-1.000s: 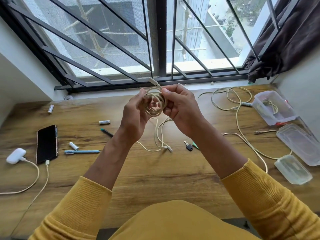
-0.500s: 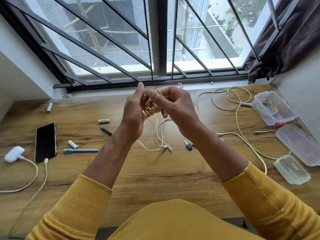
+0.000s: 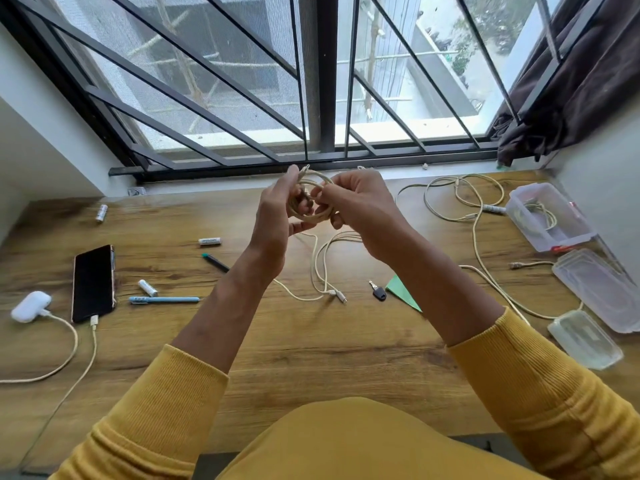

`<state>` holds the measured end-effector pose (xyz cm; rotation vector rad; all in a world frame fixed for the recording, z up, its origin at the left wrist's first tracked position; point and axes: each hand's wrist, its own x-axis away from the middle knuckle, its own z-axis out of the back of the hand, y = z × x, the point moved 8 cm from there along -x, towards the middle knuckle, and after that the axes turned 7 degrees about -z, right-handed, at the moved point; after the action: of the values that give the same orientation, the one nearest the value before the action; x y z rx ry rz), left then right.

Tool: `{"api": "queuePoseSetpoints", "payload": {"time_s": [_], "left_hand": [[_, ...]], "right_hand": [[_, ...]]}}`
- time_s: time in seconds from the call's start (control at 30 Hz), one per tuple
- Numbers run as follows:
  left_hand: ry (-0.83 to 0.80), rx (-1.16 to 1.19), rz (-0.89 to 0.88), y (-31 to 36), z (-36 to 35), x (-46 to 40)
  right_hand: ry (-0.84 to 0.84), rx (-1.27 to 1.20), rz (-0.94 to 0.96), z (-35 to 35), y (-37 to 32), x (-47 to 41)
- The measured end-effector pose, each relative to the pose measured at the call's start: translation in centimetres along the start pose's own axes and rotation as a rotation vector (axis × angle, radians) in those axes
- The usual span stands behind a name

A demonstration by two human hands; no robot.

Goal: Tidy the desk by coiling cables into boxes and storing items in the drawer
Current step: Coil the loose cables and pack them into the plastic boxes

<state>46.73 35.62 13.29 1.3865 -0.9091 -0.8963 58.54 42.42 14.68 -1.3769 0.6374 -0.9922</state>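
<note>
Two yellow sleeves (image 3: 166, 403) frame your view; above the desk (image 3: 311, 348), your left hand (image 3: 277, 216) grips the cable coil (image 3: 313, 199) while your right hand (image 3: 360, 206) pinches its strands, with the open box (image 3: 550, 216) far right.

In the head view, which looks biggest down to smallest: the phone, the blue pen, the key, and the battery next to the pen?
1. Phone, clearly largest.
2. Blue pen, long but thin.
3. Key and battery look about alike, so I would not rank them. All four lie on the desk at a similar distance, so the order holds.
</note>
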Motion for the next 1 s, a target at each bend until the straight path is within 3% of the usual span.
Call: {"api": "queuePoseSetpoints", "payload": {"time_s": [0.17,0.3,0.8,1.0], "left_hand": [[0.065,-0.126,-0.057,0.1,0.3,-0.5],[0.060,-0.013,0.046,-0.7,0.0,-0.6],[0.054,0.497,0.171,-1.3,-0.5,-0.4],[0.041,0.499,0.224,-2.3,0.3,-0.5]], "right_hand": [[-0.170,-0.245,-0.111,-0.2,0.5,-0.1],[-0.207,-0.419,-0.153,-0.4,1.0,-0.2],[-0.326,-0.559,-0.067,-1.6,1.3,-0.7],[-0.288,-0.354,0.070,-1.0,1.1,-0.7]]}}
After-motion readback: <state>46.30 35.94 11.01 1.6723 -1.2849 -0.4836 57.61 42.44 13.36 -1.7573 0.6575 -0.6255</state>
